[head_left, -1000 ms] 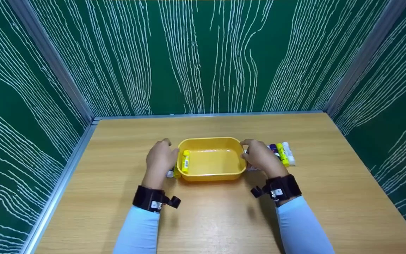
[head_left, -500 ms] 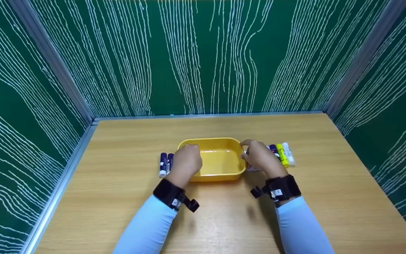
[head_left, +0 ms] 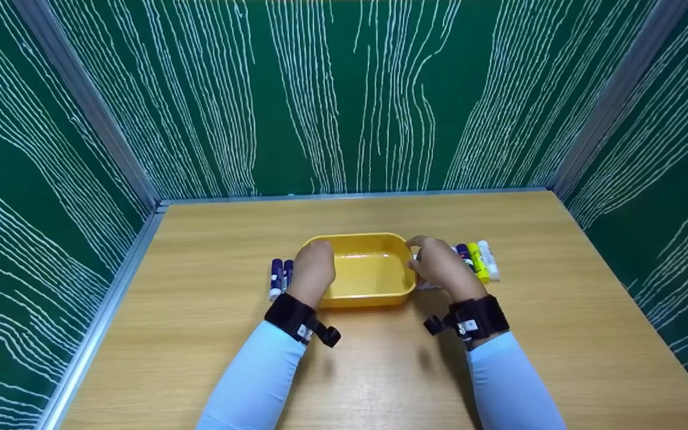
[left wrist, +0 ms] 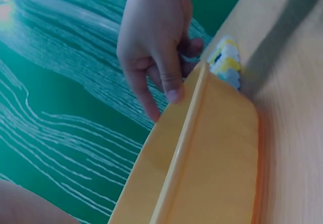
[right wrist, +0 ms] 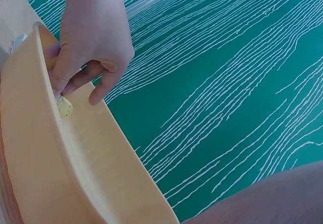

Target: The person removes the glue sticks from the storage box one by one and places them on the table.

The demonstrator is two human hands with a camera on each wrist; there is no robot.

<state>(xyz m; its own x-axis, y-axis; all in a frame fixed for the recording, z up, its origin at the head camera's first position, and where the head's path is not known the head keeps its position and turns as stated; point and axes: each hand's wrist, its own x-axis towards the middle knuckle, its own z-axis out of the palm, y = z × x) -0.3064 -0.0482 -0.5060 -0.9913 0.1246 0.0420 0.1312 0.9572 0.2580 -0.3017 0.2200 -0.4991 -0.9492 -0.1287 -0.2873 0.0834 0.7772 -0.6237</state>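
A yellow plastic tray (head_left: 374, 280) stands on the wooden table. My left hand (head_left: 314, 266) reaches down into its left end. In the right wrist view, that hand's thumb and fingers pinch a yellow glue stick (right wrist: 64, 108) lying along the tray's end wall; the head view hides the stick behind the hand. At the opposite end my right hand (head_left: 436, 260) holds the tray, thumb over the rim and forefinger at the far corner. The left wrist view shows this right hand (left wrist: 156, 42) from across the tray.
Two purple glue sticks (head_left: 276, 278) lie left of the tray, beside my left hand. To the right, partly behind my right hand, several more lie in a row, including a yellow one (head_left: 479, 263) and a white one (head_left: 489, 260). Green walls (head_left: 344, 107) enclose the table.
My left hand has moved right, from beside the tray into its left end, covering the yellow glue stick and uncovering the purple ones. My right hand stays at the tray's end.
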